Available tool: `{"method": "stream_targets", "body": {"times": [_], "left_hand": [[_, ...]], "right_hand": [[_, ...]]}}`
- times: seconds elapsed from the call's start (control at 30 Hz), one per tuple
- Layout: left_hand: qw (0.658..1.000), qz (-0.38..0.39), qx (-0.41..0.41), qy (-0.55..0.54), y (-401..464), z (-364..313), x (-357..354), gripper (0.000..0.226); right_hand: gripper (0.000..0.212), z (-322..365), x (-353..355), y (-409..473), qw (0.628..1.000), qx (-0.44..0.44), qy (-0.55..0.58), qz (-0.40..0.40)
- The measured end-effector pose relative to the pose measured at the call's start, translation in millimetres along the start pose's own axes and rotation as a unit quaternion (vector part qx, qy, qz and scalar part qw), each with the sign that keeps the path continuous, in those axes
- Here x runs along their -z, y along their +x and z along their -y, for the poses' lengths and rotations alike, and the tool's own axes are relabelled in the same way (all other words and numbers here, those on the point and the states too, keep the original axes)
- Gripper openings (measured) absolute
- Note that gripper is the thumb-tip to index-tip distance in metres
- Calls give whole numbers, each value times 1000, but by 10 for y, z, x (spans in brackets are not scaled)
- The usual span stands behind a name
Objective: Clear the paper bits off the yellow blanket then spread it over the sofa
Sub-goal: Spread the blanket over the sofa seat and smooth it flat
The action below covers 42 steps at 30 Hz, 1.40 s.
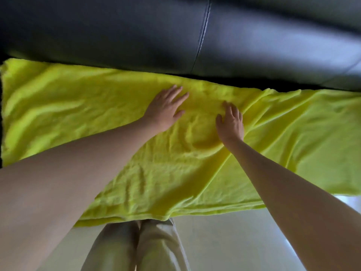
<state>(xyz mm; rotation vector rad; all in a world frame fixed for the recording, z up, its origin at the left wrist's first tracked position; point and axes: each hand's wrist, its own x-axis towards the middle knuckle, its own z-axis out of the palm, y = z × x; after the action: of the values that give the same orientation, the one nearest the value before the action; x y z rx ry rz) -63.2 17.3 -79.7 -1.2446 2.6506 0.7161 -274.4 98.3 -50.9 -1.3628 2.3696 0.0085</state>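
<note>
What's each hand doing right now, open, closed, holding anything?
Left hand: open, fingers spread flat on the yellow blanket, holding nothing.
Right hand: open, fingers straight, resting on the blanket; fingertips blurred, holding nothing.

Single head-worn wide-angle view, aimed forward and steeply down from close above. Looks past both outstretched forearms to the left hand and right hand, onto the yellow blanket beneath them, with the dark sofa backrest beyond the fingertips.
</note>
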Motion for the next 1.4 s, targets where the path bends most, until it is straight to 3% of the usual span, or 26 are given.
{"method": "stream_targets", "body": {"times": [0.1, 0.27, 0.37, 0.43, 0.5, 0.63, 0.73, 0.8, 0.93, 1.2, 1.33, 1.4], "left_hand": [[999, -1, 37, 17, 57, 88, -45, 63], [994, -18, 101, 31, 27, 311, 13, 63], [994, -26, 93, 46, -4, 375, 23, 63], [994, -32, 90, 51, -1, 336, 22, 67], [993, -50, 95, 47, 5, 238, 27, 69], [996, -74, 19, 38, -118, -121, -48, 66], [996, -36, -64, 56, -270, -428, -232, 69], [996, -18, -68, 64, -333, -529, -349, 72], [994, -17, -56, 92, -376, -498, -447, 79], [987, -28, -85, 133, -353, -391, -427, 81], [991, -8, -49, 122, -365, -497, -383, 79], [995, -24, -26, 91, -409, -628, -347, 77]], "right_hand": [[59, -105, 54, 145, 997, 22, -41, 65], [59, 25, 27, 369, 991, 91, -52, 86], [52, 66, 6, 449, 995, 98, -33, 15], [46, 22, 19, 445, 994, 25, -8, -104], [46, -78, 65, 435, 975, -113, 28, -187], [44, -506, 80, 361, 922, -326, 68, -198], [48, -871, 18, 133, 887, -400, 82, -214], [55, -1037, -55, -81, 876, -426, 99, -201], [62, -1226, -202, -382, 882, -427, 163, -114], [62, -1603, -145, -619, 890, -413, 185, -52], [63, -1693, -89, -742, 919, -366, 142, -14], [61, -1709, -73, -818, 936, -337, 96, -37]]}}
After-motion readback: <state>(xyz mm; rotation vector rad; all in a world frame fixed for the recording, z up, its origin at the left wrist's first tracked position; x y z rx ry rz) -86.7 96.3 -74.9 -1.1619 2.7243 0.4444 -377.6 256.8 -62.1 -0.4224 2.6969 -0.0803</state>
